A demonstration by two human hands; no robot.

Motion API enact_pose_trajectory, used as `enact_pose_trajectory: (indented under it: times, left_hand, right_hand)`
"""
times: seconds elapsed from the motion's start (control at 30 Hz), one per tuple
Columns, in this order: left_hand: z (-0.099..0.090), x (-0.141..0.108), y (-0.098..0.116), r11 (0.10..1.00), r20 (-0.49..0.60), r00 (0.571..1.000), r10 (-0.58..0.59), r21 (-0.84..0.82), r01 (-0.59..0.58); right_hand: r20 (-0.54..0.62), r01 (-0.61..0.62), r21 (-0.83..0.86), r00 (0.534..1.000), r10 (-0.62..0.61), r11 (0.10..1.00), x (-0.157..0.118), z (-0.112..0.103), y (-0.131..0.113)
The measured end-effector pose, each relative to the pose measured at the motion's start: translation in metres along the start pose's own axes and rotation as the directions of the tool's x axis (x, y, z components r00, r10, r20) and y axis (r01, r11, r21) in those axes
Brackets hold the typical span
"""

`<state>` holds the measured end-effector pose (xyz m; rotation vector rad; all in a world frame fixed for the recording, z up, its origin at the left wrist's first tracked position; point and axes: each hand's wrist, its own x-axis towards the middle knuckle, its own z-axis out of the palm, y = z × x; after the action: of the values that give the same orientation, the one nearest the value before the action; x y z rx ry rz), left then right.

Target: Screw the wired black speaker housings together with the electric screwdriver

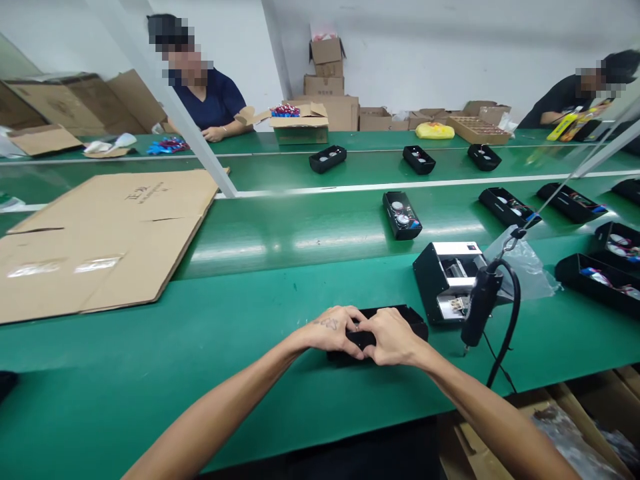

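Observation:
On the green bench just in front of me lies a black speaker housing [414, 321], an open-topped shell whose inside is mostly covered by my hands. My left hand [334, 330] grips its left part, thumb on the near wall and fingers reaching inside. Close beside it, my right hand [393, 337] has its fingers curled over the near wall and into the shell. The fingertips of both hands almost meet, and any small part between them is hidden.
Right of the housing stands a black-and-silver machine [447, 280], with an electric screwdriver [481, 307] hanging before it. Similar housings with parts inside [401, 217] sit along the belt. A flattened carton [110, 233] covers the left. A co-worker [213, 100] sits opposite; another person is far right.

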<state>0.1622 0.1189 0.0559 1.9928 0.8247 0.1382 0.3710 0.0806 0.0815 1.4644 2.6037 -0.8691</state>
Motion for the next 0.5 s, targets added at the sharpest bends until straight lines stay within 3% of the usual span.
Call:
enact_pose_trajectory:
  times: [0.17,0.23,0.27,0.3,0.33,0.4,0.43,0.47,0.5]
  left_hand:
    - [0.022,-0.013,0.002,0.994,-0.048,0.998,0.029,0.111,-0.024]
    - [0.040,-0.023,0.000,0.976,-0.087,0.994,0.071,0.211,-0.051]
    - [0.051,-0.029,-0.002,0.955,-0.111,0.987,0.115,0.286,-0.080]
    - [0.062,-0.035,-0.004,0.922,-0.135,0.975,0.175,0.371,-0.113]
    - [0.073,-0.040,-0.007,0.881,-0.157,0.959,0.236,0.451,-0.143]
    - [0.093,-0.048,-0.012,0.812,-0.189,0.926,0.327,0.558,-0.173]
    - [0.100,-0.051,-0.014,0.790,-0.202,0.915,0.350,0.588,-0.173]
    - [0.105,-0.053,-0.016,0.776,-0.213,0.908,0.361,0.609,-0.166]
    - [0.108,-0.054,-0.017,0.764,-0.217,0.905,0.367,0.625,-0.160]
  right_hand:
    - [-0.052,0.059,-0.073,0.997,-0.063,0.996,-0.026,0.013,-0.012]
    - [-0.222,0.153,-0.003,0.963,-0.150,0.988,-0.046,0.022,-0.011]
    - [-0.364,0.194,0.045,0.917,-0.164,0.980,-0.057,0.027,-0.007]
    - [-0.534,0.211,0.082,0.835,-0.136,0.974,-0.069,0.032,-0.002]
    - [-0.706,0.188,0.102,0.706,-0.062,0.977,-0.080,0.037,0.006]
    - [-0.933,0.021,0.134,0.338,0.119,0.991,-0.099,0.043,0.026]
    - [-0.970,-0.087,0.170,0.160,0.182,0.982,-0.105,0.045,0.038]
    - [-0.974,-0.174,0.217,0.026,0.225,0.961,-0.111,0.045,0.051]
    - [-0.961,-0.230,0.276,-0.050,0.272,0.933,-0.114,0.044,0.064]
